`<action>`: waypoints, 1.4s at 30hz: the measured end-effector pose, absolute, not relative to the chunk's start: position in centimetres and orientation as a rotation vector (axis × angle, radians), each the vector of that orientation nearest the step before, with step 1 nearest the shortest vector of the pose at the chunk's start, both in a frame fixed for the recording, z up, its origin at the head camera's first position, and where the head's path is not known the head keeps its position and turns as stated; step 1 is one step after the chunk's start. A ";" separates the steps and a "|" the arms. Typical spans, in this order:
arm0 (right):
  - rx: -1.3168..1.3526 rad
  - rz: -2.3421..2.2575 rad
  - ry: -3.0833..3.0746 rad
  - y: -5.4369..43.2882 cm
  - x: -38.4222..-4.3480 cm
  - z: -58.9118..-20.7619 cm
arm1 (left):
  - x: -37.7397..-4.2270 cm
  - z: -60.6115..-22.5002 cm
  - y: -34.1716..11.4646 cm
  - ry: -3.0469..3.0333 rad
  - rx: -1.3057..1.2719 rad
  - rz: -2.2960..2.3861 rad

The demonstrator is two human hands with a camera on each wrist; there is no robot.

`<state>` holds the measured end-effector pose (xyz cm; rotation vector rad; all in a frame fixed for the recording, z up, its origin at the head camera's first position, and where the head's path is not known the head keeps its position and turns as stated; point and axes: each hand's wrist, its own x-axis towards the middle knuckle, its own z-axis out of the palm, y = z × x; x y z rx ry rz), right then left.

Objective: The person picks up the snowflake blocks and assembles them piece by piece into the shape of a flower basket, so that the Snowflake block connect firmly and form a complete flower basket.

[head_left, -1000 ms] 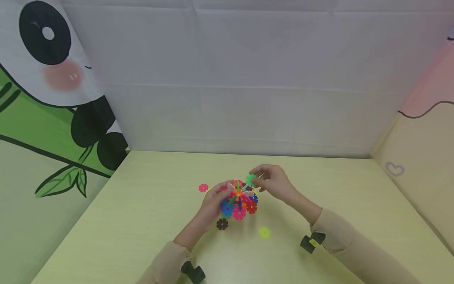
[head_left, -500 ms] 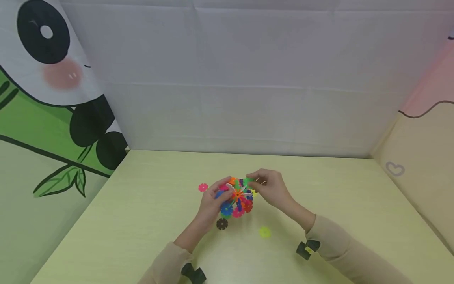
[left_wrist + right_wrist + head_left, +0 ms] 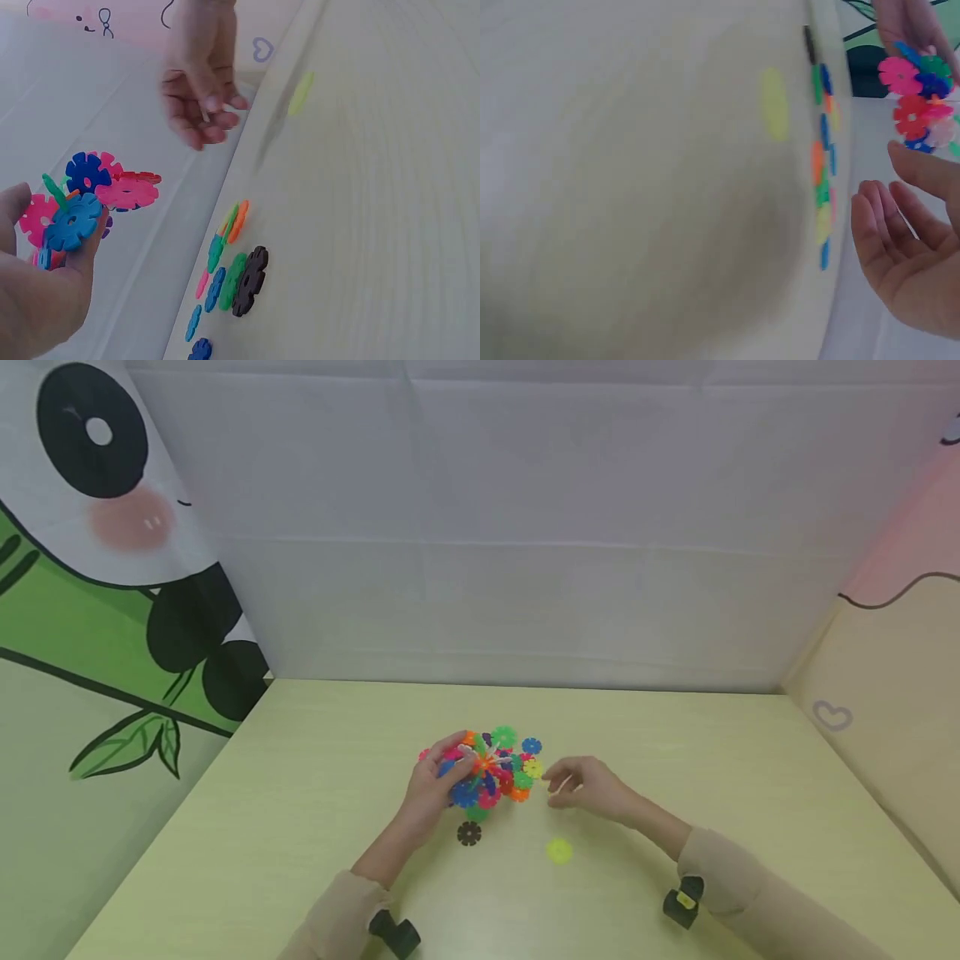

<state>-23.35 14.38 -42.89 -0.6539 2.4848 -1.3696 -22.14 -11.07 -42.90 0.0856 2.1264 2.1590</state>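
My left hand (image 3: 429, 789) grips a ball-like cluster of interlocking plastic snowflake discs (image 3: 487, 766), held above the table. Pink, red, blue, green, orange and white discs stick out of it in all directions. In the left wrist view the thumb and fingers wrap the cluster's near side, next to a light blue disc (image 3: 73, 222). Just right of the cluster, my right hand (image 3: 588, 789) hovers with fingers loosely bent. The right wrist view shows its palm (image 3: 911, 262) and fingers holding nothing. Part of the cluster is hidden behind the left fingers.
Loose discs lie on the pale table (image 3: 300, 860) beneath and beyond the cluster, among them a blue disc (image 3: 532, 746) and an orange disc (image 3: 520, 794). Nearer are a black disc (image 3: 469, 833) and a yellow disc (image 3: 559, 851). A white wall panel (image 3: 525, 610) stands behind.
The right hand, earlier pinching a green disc at the cluster's top, has let it go and moved right and down. The left hand has shifted left with the cluster, uncovering loose discs.
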 end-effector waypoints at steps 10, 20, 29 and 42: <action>-0.801 -1.032 2.390 15.4 -21.9 -45.6 | -21.9 -42.1 -11.3 2.061 0.123 2.167; -0.905 -0.948 2.461 15.0 -21.2 -45.0 | -21.8 -42.0 -10.9 1.939 0.135 2.204; -0.530 -1.708 2.453 14.0 -21.0 -40.5 | -21.7 -41.6 -10.4 1.747 0.140 2.335; -0.339 -1.993 2.509 11.5 -21.8 -38.2 | -21.1 -41.1 -8.9 1.757 0.144 2.294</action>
